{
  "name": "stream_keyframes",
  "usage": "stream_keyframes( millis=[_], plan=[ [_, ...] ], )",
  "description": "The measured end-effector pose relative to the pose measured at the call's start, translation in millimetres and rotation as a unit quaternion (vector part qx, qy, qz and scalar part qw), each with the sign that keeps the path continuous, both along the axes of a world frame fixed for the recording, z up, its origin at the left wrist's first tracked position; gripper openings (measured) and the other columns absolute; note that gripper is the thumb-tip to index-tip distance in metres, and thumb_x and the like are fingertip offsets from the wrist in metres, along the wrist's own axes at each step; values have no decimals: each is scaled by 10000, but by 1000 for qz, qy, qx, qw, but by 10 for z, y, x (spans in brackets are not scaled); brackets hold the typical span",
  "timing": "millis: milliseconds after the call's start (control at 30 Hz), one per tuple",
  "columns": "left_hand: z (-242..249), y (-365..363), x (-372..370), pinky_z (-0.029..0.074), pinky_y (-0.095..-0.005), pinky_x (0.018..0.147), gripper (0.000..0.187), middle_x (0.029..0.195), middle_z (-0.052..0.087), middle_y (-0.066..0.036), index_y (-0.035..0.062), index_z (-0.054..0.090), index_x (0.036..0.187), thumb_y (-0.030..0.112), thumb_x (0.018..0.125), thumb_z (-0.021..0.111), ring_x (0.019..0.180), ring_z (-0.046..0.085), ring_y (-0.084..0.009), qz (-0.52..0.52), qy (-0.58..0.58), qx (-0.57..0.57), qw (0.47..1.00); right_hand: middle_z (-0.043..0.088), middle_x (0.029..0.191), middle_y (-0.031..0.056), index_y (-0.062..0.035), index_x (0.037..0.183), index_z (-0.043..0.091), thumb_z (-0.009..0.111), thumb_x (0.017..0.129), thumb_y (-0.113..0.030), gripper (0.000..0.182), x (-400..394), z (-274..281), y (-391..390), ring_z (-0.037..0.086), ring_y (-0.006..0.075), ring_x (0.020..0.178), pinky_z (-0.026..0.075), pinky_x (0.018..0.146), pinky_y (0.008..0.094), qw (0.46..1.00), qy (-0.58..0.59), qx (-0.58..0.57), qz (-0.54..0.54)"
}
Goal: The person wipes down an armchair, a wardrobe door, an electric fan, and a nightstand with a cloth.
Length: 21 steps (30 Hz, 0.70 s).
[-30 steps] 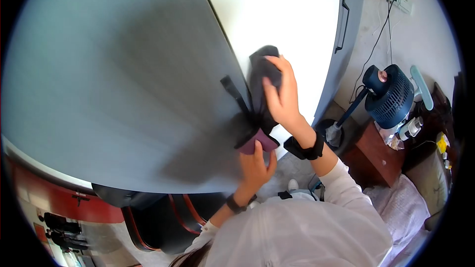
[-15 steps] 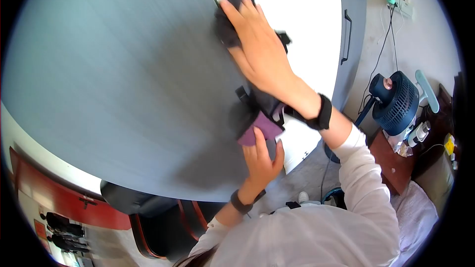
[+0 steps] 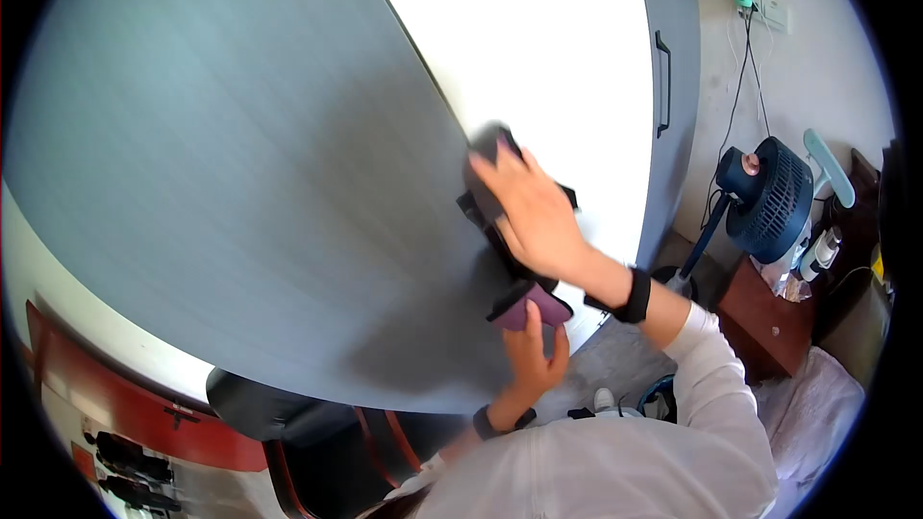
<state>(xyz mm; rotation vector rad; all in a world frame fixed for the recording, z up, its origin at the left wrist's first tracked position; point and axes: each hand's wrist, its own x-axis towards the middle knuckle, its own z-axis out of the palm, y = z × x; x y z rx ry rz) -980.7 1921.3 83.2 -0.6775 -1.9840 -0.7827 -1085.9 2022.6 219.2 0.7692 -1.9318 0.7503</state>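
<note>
Head cam: my right hand (image 3: 534,216) is flat on a dark cloth (image 3: 495,183), fingers together and pressing it against the edge of the big grey door (image 3: 240,183), right where it meets the white panel (image 3: 538,48). Just below, my left hand (image 3: 532,351) pinches the cloth's purple end (image 3: 529,310) between thumb and fingers. A blue fan (image 3: 769,197) stands off to the right.

A dark cloth (image 3: 492,194) with purple end lies pressed against the grey door edge (image 3: 423,77).
</note>
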Motion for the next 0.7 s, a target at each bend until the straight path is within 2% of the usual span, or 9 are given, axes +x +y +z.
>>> stream_keyframes(
  millis=[67, 167, 267, 333, 433, 533, 600, 633, 700],
  plan=[
    [1, -27, -59, 395, -519, 918, 651, 1175, 534, -301, -154, 364, 1356, 67, 818, 657, 1026, 534, -459, -8, -14, 19, 1000, 548, 1219, 225, -41, 1381, 437, 576, 768, -1, 630, -46, 454, 9, 504, 370, 1192, 332, 1104, 478, 998, 27, -56, 15],
    [64, -28, -79, 386, -530, 927, 650, 1194, 522, -317, -160, 353, 1358, 58, 822, 650, 1057, 519, -475, -41, -28, 37, 998, 539, 1241, 229, -39, 1360, 463, 572, 758, 1, 613, -104, 599, 0, 504, 368, 1201, 338, 1100, 476, 995, 82, -42, 24],
    [74, -71, 0, 385, -536, 921, 650, 1193, 523, -316, -156, 358, 1358, 56, 818, 649, 1044, 526, -477, -38, -14, 22, 999, 531, 1261, 243, -38, 1341, 491, 583, 747, 3, 602, -8, -18, -51, 499, 366, 1217, 342, 1100, 472, 1000, 21, -23, -2],
    [-30, -66, 18, 385, -540, 917, 652, 1193, 523, -314, -152, 358, 1361, 55, 815, 649, 1039, 527, -478, -35, -15, 16, 999, 511, 1273, 277, -18, 1359, 462, 533, 728, 40, 638, 57, -169, -82, 431, 416, 1281, 298, 1114, 510, 999, -27, -28, 27],
    [-164, -111, -7, 385, -541, 914, 657, 1194, 522, -311, -146, 353, 1366, 51, 813, 646, 1037, 525, -477, -30, -20, 9, 999, 493, 1294, 283, -20, 1367, 445, 537, 713, 45, 664, 30, 98, -75, 427, 421, 1280, 300, 1117, 508, 998, -7, -44, 40],
    [-10, -78, -122, 386, -533, 916, 652, 1193, 522, -310, -144, 351, 1368, 48, 817, 641, 1034, 524, -477, -3, 18, 18, 1000, 482, 1309, 285, -37, 1361, 441, 539, 706, 50, 668, -84, 532, -66, 439, 439, 1242, 304, 1116, 507, 993, 61, -70, 68],
    [23, -119, -171, 387, -528, 918, 649, 1195, 521, -312, -143, 351, 1368, 48, 819, 640, 1036, 521, -479, -9, 5, 35, 999, 478, 1312, 294, -31, 1336, 464, 538, 702, 49, 643, -46, 484, -79, 439, 441, 1246, 314, 1111, 505, 994, 39, -80, 60],
    [52, -158, -172, 443, -455, 885, 663, 1157, 506, -309, -174, 309, 1382, 48, 850, 637, 1002, 545, -420, 19, 6, -2, 1000, 493, 1305, 268, -28, 1310, 489, 545, 706, 49, 612, -1, 378, -73, 455, 417, 1241, 343, 1097, 474, 996, -1, -77, 46],
    [-78, -230, -183, 409, -500, 897, 648, 1165, 518, -305, -156, 338, 1370, 47, 832, 637, 1015, 521, -461, 23, -5, 1, 1000, 512, 1296, 253, -29, 1256, 544, 520, 702, 57, 561, -1, -94, -90, 480, 405, 1229, 383, 1072, 460, 995, -25, -87, 31]
  ],
)
